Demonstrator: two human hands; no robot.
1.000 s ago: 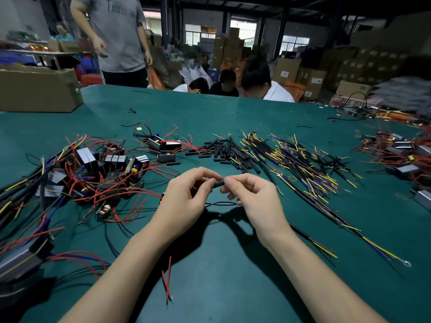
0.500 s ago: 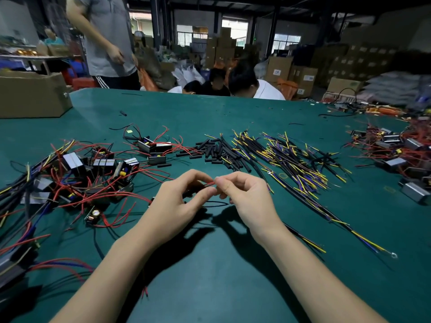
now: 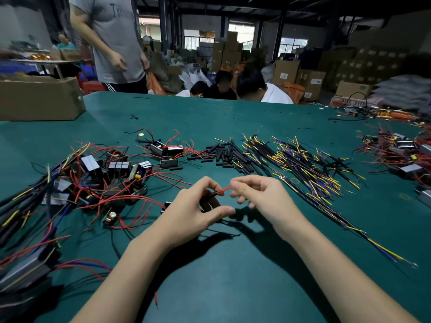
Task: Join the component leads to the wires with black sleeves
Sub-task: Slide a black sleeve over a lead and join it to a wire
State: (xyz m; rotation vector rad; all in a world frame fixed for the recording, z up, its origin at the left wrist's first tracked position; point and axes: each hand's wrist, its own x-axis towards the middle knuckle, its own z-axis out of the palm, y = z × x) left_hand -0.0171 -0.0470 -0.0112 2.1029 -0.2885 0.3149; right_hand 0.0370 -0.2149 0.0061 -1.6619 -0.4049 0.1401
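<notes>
Both hands meet just above the green table (image 3: 233, 287), near its middle. The left hand (image 3: 193, 213) pinches a short black sleeve (image 3: 210, 195) between thumb and fingers, and a red lead (image 3: 224, 190) sticks out of the sleeve's right end. The right hand (image 3: 261, 201) grips the far tip of that red lead with thumb and forefinger, its other fingers curled loosely (whether a second wire is held there too, I cannot tell). A thin black wire (image 3: 224, 221) lies on the table just under the hands.

To the left sits a tangle of small components (image 3: 105, 176) with red leads, some metal-cased. A few more components (image 3: 166, 151) lie farther back, left of centre. Right of them is a pile of loose black sleeves (image 3: 224, 155), touching a wide spread of black wires with yellow and blue ends (image 3: 303, 169) that runs toward the near right. Another heap of parts (image 3: 401, 150) lies at the far right edge. A cardboard box (image 3: 39, 99) stands on the far left corner. Beyond the table a person in a grey shirt (image 3: 116, 38) stands, and others sit low among stacked cartons.
</notes>
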